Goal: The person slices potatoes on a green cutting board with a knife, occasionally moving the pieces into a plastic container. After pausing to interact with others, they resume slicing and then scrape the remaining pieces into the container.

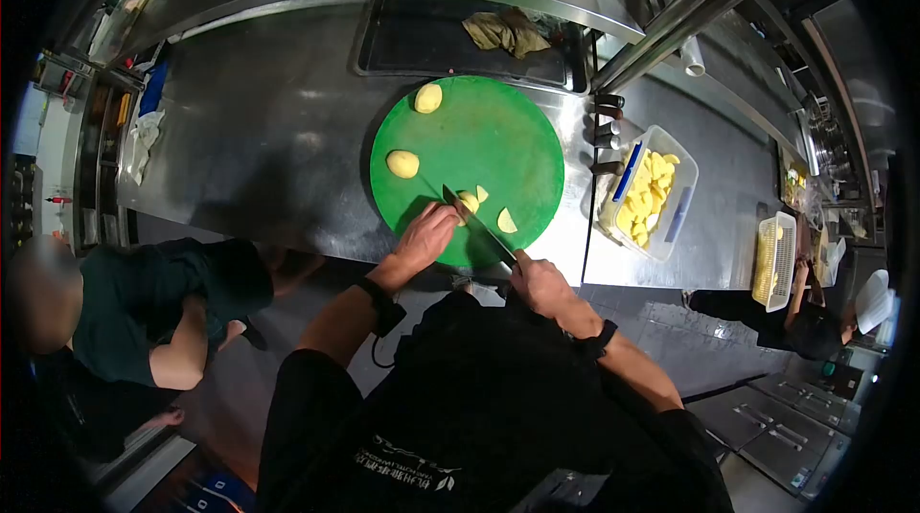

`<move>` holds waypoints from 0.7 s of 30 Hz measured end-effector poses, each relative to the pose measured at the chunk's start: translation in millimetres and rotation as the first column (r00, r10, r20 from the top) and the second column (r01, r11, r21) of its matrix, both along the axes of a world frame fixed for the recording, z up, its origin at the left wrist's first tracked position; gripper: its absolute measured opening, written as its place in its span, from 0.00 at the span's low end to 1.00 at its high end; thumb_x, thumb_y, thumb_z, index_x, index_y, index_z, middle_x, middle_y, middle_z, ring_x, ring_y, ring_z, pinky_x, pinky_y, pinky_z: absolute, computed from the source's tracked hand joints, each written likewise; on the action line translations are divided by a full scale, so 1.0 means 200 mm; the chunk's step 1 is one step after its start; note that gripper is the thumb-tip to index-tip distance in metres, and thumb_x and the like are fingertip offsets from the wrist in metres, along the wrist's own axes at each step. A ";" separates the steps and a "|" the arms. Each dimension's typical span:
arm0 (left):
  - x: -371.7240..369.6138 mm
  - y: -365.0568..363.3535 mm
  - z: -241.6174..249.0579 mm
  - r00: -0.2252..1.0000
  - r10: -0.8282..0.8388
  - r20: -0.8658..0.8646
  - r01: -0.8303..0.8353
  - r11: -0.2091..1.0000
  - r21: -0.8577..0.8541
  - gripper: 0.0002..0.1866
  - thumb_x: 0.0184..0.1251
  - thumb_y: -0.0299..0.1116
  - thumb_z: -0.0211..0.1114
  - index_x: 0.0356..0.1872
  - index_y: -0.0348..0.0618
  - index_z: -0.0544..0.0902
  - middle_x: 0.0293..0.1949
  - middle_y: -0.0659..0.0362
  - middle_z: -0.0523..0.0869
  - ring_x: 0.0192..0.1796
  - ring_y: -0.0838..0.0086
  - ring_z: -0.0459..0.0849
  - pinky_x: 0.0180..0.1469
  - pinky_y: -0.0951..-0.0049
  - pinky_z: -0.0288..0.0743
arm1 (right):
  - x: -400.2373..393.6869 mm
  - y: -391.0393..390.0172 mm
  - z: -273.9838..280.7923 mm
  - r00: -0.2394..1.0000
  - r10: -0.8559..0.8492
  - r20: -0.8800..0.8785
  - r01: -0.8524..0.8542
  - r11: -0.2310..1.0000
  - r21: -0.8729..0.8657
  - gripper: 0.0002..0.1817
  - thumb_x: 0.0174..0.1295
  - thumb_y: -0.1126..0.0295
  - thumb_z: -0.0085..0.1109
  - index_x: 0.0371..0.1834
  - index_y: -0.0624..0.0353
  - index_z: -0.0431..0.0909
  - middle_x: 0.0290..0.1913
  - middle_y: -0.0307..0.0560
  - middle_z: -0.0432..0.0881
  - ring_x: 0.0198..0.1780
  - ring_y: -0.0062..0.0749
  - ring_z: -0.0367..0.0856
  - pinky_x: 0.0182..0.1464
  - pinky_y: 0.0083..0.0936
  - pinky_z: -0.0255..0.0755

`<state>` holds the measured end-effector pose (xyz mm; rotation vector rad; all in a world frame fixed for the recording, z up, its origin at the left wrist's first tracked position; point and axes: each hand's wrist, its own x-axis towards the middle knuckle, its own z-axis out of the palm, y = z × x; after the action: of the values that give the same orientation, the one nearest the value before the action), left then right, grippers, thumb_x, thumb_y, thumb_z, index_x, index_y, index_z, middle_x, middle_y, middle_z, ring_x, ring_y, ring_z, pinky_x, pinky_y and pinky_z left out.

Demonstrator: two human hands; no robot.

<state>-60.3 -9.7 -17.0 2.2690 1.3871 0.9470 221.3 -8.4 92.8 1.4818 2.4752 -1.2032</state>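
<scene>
On the round green cutting board [508, 120], my left hand [428, 233] presses its curled fingers on a peeled potato [468, 202]. My right hand [544, 283] is closed round the handle of a kitchen knife [484, 228], whose blade lies across the potato beside my left fingertips. Part of that potato is hidden by the blade and fingers. A small cut piece [482, 193] lies just past the blade, and a potato wedge [506, 221] rests to its right. Two whole peeled potatoes, one upper [428, 98] and one lower [402, 164], sit on the board's left side.
A clear plastic tub [661, 192] of cut potato stands right of the board, near several knife handles [609, 130]. Behind is a dark tray [412, 39] with a crumpled cloth [506, 31]. One person [163, 312] is at left; another, at far right, holds a white basket [774, 262].
</scene>
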 end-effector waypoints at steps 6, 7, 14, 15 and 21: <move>0.00 -0.01 -0.03 1.000 0.007 -0.013 -0.006 0.999 0.043 0.11 0.63 0.20 0.68 0.46 0.39 0.83 0.50 0.54 0.82 0.54 0.56 0.82 0.58 0.58 0.81 | 0.02 0.00 0.14 0.999 0.039 0.020 -0.039 0.999 -0.008 0.15 0.72 0.72 0.57 0.56 0.72 0.75 0.32 0.70 0.87 0.38 0.69 0.88 0.41 0.58 0.80; 0.00 -0.01 -0.03 1.000 0.010 -0.011 -0.010 0.999 0.036 0.11 0.63 0.21 0.68 0.46 0.39 0.83 0.50 0.54 0.82 0.54 0.56 0.82 0.58 0.58 0.81 | 0.02 -0.01 0.13 0.999 0.036 0.013 -0.036 0.999 -0.011 0.15 0.72 0.72 0.57 0.56 0.72 0.75 0.32 0.70 0.87 0.38 0.69 0.88 0.41 0.58 0.80; 0.01 -0.01 -0.02 0.999 0.020 0.031 -0.021 0.999 0.036 0.10 0.64 0.19 0.68 0.46 0.38 0.83 0.49 0.53 0.83 0.53 0.53 0.83 0.56 0.58 0.80 | 0.01 -0.02 -0.07 1.000 0.005 0.030 -0.004 0.998 -0.065 0.15 0.73 0.70 0.57 0.56 0.71 0.74 0.35 0.72 0.87 0.39 0.69 0.88 0.43 0.58 0.80; 0.01 -0.02 -0.02 1.000 0.015 0.024 -0.016 0.999 0.050 0.10 0.64 0.19 0.68 0.46 0.38 0.83 0.49 0.53 0.83 0.53 0.53 0.83 0.56 0.58 0.80 | 0.03 -0.01 -0.04 1.000 0.008 0.023 -0.006 0.998 -0.064 0.16 0.73 0.70 0.57 0.56 0.71 0.74 0.35 0.72 0.87 0.39 0.70 0.88 0.43 0.58 0.80; 0.01 -0.02 -0.04 1.000 0.020 0.001 -0.020 0.998 0.063 0.10 0.62 0.19 0.69 0.44 0.37 0.83 0.49 0.53 0.83 0.52 0.55 0.83 0.56 0.58 0.81 | 0.05 0.01 0.17 0.999 -0.018 0.044 0.022 0.997 -0.073 0.15 0.73 0.71 0.58 0.56 0.71 0.74 0.35 0.73 0.86 0.40 0.72 0.87 0.44 0.59 0.79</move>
<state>-58.3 -13.5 -25.9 2.3049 1.4008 1.0106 230.5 -6.1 125.8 1.5013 2.3668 -1.2374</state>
